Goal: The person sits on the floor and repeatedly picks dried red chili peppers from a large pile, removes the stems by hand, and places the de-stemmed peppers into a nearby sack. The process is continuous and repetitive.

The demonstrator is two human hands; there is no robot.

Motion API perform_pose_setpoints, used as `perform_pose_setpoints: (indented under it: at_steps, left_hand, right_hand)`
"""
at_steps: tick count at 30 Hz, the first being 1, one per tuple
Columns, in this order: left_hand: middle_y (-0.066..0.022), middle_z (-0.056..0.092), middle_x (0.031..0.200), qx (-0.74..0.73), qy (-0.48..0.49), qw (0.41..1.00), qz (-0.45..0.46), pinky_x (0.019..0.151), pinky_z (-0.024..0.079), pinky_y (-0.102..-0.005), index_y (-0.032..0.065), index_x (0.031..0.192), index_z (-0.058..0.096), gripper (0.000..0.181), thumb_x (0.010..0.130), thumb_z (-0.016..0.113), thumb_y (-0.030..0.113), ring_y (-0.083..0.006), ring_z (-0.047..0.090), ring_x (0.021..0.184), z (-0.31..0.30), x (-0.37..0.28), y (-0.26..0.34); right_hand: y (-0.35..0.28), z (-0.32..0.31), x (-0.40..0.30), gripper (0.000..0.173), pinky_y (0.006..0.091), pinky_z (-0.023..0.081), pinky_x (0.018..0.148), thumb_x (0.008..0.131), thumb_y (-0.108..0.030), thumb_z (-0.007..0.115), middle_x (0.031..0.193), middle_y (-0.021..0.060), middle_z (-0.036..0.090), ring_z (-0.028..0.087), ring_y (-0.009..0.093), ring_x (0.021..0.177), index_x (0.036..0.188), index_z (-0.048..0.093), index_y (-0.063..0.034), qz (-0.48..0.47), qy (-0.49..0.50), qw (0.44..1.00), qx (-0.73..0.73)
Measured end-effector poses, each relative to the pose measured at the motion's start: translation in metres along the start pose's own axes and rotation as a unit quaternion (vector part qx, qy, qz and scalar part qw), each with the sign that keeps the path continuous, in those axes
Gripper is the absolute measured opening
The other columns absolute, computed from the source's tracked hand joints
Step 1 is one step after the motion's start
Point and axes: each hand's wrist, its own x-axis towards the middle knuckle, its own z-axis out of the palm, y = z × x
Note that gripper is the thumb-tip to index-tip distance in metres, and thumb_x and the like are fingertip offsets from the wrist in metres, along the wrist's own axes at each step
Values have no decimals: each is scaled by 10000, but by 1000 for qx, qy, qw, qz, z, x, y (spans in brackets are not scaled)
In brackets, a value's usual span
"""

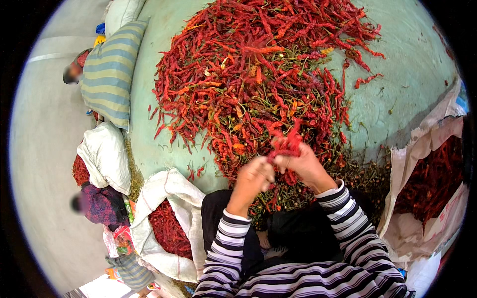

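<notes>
A large heap of dried red chili peppers [238, 85] lies on the pale green floor before me, with loose green stems among them. My right hand [300, 162] holds a small bunch of red chilies [288, 145] over the near part of the heap. Close by on its left, my left hand [253, 177] is blurred, its fingers bent at the lower end of the bunch; whether it grips a chili I cannot tell. Stem scraps [283, 203] lie below both hands, near my legs.
An open white woven sack of red chilies [167, 190] stands at my left, another open sack [398, 175] at my right. Beyond the left sack are a tied white sack [106, 152], a striped stuffed sack [111, 74] and two other people. More stem scraps [365, 175] lie at right.
</notes>
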Motion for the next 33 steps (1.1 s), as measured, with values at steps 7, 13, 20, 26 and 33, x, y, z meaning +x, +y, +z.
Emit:
perform_pose_setpoints:
  at_steps: [7,13,20,26,33]
  left_hand:
    - [-54,517,669,221,-71,971,51,578,425,-288,-9,945,524,147,931,489,134,-138,511,607,-9,-15,1]
    - [-124,560,743,310,-17,937,162,601,448,-317,-6,936,547,148,918,509,136,-246,566,641,5,-12,2]
    - [-77,506,677,493,-188,762,375,597,448,-371,84,864,559,72,794,541,89,-259,545,630,20,-16,21]
    - [-81,621,953,516,-253,719,391,716,468,-362,73,904,601,132,809,608,165,-227,597,859,0,-16,38]
    - [-140,594,1003,583,17,727,362,809,434,-395,34,1036,568,247,789,566,37,-324,547,910,-39,62,47]
  right_hand:
    - [16,-6,2,221,226,435,739,731,29,630,875,-14,566,520,65,825,944,584,-5,-128,-136,959,-212]
    - [4,1,-6,158,228,455,675,785,1,632,774,-22,581,538,56,737,939,597,-7,-66,-41,984,-158]
    - [2,-4,-6,96,251,431,538,805,-45,640,678,-4,556,526,90,576,873,573,-39,87,-10,994,71]
    - [-16,-13,4,135,295,430,526,799,-24,569,727,49,523,479,137,573,931,540,-28,-47,50,972,226]
    - [-26,-15,6,159,310,471,547,786,1,585,756,72,563,529,148,600,935,534,-23,-47,53,961,269]
